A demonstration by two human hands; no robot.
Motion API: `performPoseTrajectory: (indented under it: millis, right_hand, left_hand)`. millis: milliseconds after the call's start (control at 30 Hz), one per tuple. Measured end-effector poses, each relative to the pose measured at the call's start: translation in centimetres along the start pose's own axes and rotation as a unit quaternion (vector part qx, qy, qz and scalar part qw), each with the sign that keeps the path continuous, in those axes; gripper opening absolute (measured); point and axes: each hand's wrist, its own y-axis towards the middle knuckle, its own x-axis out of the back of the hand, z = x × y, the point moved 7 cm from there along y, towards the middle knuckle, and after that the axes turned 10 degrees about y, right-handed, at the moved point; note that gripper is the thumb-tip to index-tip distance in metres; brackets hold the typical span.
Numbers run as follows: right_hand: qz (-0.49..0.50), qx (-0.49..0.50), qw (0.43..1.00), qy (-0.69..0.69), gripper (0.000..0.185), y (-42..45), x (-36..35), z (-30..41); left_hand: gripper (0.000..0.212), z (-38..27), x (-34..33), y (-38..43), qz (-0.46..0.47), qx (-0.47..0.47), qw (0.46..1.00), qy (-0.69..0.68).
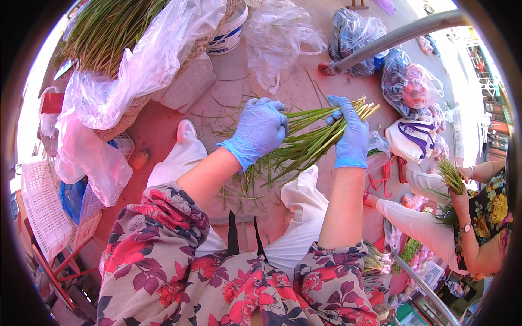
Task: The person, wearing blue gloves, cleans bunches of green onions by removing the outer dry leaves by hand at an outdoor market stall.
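Observation:
A bunch of long green stems (314,140), likely garlic scapes or chives, stretches between my two hands with its pale cut ends at the right. My right hand (351,129), in a blue disposable glove, grips the bunch near those pale ends. Also gloved in blue, my left hand (263,126) is closed with its fingers curled around some of the stems at the bunch's left side. What lies inside its fist is mostly hidden. The lower stems fan out and hang down. Below them, loose green scraps (248,183) are scattered over the floor between my feet.
A large heap of green stems (110,36) lies on plastic sheeting (151,57) at upper left, near a white bucket (228,34). Bagged goods (412,87) and a metal pole (399,38) stand right. Another person (481,220) holds stems. White plastic crates (45,203) stand left.

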Motion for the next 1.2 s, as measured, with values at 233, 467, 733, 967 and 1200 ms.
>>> performPoseTrajectory:
  millis: [233,467,733,967,1200]
  right_hand:
    - [0.001,-0.019,1.000,0.006,0.022,0.1,0.0,-0.4]
    - [-0.003,-0.031,0.999,0.011,0.025,-0.1,-0.4,-0.4]
    - [0.008,-0.059,0.997,0.046,0.026,-0.4,-0.9,-1.2]
    - [0.024,-0.075,0.993,0.089,0.027,-0.2,-1.0,-1.7]
    - [0.061,-0.100,0.982,0.147,0.026,-0.4,-1.1,-1.4]
  left_hand:
    - [0.005,-0.1,0.0,0.2,0.017,0.019,0.999,-0.032]
    - [0.018,-0.4,1.1,0.4,-0.028,0.015,0.999,-0.038]
    - [0.019,-0.8,1.7,0.5,-0.031,0.020,0.998,-0.044]
    - [0.014,-1.1,1.5,0.3,-0.060,-0.001,0.998,-0.033]
    - [0.018,-0.3,0.8,0.3,-0.043,0.001,0.996,-0.076]
